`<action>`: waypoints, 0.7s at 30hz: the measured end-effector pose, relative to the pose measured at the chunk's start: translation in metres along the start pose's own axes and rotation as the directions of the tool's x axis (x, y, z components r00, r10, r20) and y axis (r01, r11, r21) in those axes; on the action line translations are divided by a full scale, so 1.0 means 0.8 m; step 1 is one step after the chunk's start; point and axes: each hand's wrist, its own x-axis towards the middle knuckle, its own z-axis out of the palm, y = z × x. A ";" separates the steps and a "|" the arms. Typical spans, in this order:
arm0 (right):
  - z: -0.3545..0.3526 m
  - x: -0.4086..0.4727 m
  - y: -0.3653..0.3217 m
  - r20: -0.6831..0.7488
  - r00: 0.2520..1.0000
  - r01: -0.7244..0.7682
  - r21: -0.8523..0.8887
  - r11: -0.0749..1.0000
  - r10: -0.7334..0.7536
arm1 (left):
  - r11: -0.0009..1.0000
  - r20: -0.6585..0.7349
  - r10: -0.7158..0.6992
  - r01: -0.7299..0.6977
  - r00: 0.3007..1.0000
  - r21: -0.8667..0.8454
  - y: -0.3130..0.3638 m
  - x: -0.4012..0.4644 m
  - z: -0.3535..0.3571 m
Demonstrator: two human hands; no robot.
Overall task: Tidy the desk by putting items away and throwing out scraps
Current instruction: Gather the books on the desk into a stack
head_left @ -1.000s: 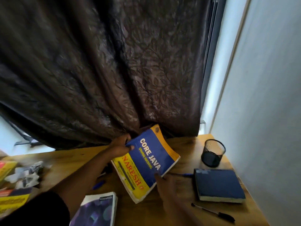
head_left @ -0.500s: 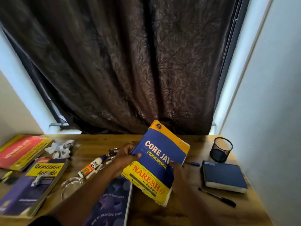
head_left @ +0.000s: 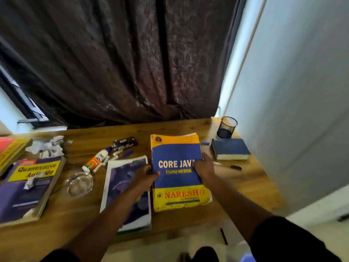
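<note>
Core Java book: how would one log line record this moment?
task: tidy desk | left hand: grips Core Java book left edge | right hand: grips right edge | book: on desk

Your right hand [head_left: 204,166] covers the last letter of the title on the blue-and-yellow Core Java book [head_left: 177,173], and your left hand [head_left: 144,176] hides part of the purple white-edged book [head_left: 128,193] beside it. At the far left, the red-and-yellow book [head_left: 10,150] is cut off by the frame edge. The dark object [head_left: 124,142] past the glue bottle is too blurred to identify, possibly a stapler. Both forearms smear with motion blur.
</note>
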 end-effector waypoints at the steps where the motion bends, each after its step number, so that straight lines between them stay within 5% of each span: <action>1: -0.004 -0.004 0.002 -0.007 1.000 -0.013 -0.046 0.999 0.013 | 1.000 0.004 0.002 -0.002 1.000 0.027 0.000 -0.007 0.003; 9: -0.021 -0.048 0.018 -0.040 0.991 -0.135 -0.271 0.953 0.129 | 0.988 0.020 -0.066 0.063 0.998 0.145 0.001 -0.043 0.036; 15: -0.026 -0.048 0.012 -0.036 0.996 -0.092 -0.471 0.877 0.085 | 0.962 0.117 -0.034 0.000 0.993 0.275 -0.004 -0.062 0.055; 21: -0.027 -0.031 0.011 0.041 0.997 -0.017 -0.713 0.701 0.066 | 0.708 0.142 -0.064 -0.055 0.988 0.704 -0.021 -0.055 0.080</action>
